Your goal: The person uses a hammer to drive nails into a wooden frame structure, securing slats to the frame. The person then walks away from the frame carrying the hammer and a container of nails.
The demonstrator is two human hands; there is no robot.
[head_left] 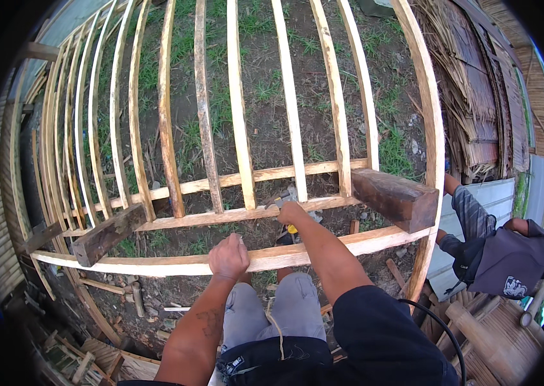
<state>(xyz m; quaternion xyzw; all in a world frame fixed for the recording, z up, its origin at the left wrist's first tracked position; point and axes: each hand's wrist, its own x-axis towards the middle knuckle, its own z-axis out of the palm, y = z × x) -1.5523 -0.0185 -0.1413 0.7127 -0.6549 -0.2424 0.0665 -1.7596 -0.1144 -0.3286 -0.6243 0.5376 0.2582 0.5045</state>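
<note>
My right hand (pixel 291 214) is closed round a hammer; its grey head (pixel 277 199) lies over the middle crosspiece (pixel 201 220) of a wooden frame, and a yellow part of the handle shows below my fingers. My left hand (pixel 229 257) is a closed fist resting at the near beam (pixel 156 265). Whatever is in its fingers, if anything, is too small to make out. Long pale slats (pixel 240 109) run away from me, side by side, with their near ends on the crosspieces.
Dark thick timber blocks stand at the left (pixel 110 235) and right (pixel 395 198) of the frame. Another person (pixel 507 260) is low down at the right, by grey metal sheets (pixel 471 225). Stacked thatch (pixel 471 96) lies at the far right. Wood scraps litter the ground near my legs.
</note>
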